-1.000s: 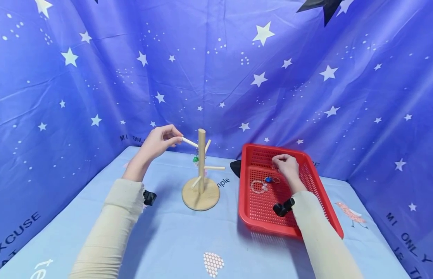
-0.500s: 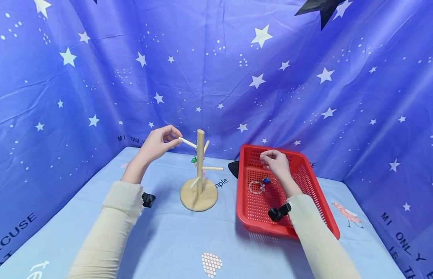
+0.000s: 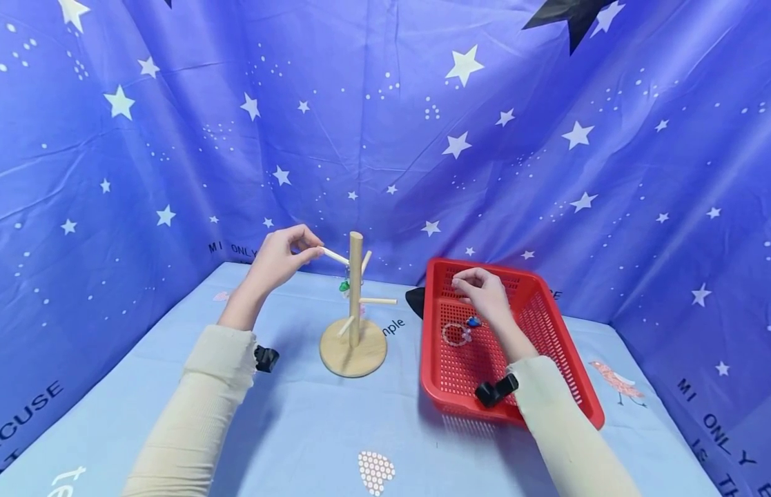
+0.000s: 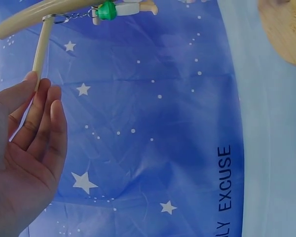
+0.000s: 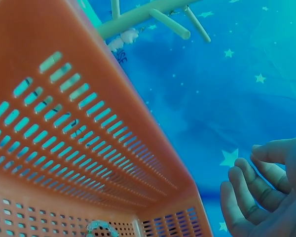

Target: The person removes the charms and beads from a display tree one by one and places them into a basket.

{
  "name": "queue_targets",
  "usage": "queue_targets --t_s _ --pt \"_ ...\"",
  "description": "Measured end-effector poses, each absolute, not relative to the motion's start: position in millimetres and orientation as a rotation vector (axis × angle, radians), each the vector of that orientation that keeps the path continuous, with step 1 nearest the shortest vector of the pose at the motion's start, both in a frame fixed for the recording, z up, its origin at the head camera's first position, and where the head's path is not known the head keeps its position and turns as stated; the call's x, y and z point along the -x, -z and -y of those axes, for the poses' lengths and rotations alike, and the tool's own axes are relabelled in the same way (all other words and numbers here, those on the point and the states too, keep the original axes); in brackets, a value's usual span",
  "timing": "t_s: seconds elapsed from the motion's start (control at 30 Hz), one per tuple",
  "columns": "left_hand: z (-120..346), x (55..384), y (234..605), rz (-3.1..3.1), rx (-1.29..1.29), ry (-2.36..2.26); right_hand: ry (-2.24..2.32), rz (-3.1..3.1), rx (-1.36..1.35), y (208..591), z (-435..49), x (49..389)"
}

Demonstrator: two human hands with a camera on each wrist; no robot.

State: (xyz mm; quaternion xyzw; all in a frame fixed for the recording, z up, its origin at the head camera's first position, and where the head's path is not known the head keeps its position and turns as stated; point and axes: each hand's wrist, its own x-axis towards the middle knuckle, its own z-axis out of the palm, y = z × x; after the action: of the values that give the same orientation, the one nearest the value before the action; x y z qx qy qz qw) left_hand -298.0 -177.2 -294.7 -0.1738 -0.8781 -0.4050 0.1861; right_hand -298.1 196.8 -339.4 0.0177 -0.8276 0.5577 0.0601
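Note:
At the upper left peg [image 3: 335,255] of a wooden stand [image 3: 355,304], my left hand [image 3: 281,254] pinches the tip between thumb and fingers. A keychain with a green bead and a small figure [image 4: 107,11] hangs by its ring near that peg's root, close to the post. Over the far part of the red basket [image 3: 427,338] is my right hand [image 3: 484,293], its fingers loosely curled. Nothing shows between those fingers in the right wrist view. Below it in the basket lie a clear beaded bracelet [image 3: 445,335] and a blue charm [image 3: 473,322].
Lower pegs [image 3: 379,301] stick out from the post above its round base [image 3: 335,353]. A pale pink charm [image 5: 129,35] shows beside the post. Starry blue cloth [image 3: 385,138] rises behind the light blue table [image 3: 298,442]. A black item [image 3: 415,301] sits against the basket's left side.
My right hand has moved left over the basket, and the ring beside the blue charm has gone out of sight. My left hand stays at the peg.

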Motion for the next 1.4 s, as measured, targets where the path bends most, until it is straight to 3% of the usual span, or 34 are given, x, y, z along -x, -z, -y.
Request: queue_targets --t_s 0.37,0.9,1.17,1.4 --pt "171.6 283.8 296.2 2.475 0.516 1.012 -1.670 2.486 -0.132 338.5 -188.8 292.1" --pt "125.3 261.5 292.8 2.478 0.495 0.783 -1.688 2.489 -0.222 337.0 -177.4 287.6" --pt "136.5 260.0 285.7 2.526 0.529 0.895 -1.682 2.506 -0.249 337.6 -163.0 287.2" --pt "153.2 275.5 292.9 2.405 0.367 1.041 -1.698 2.498 -0.294 338.1 -149.1 287.8"
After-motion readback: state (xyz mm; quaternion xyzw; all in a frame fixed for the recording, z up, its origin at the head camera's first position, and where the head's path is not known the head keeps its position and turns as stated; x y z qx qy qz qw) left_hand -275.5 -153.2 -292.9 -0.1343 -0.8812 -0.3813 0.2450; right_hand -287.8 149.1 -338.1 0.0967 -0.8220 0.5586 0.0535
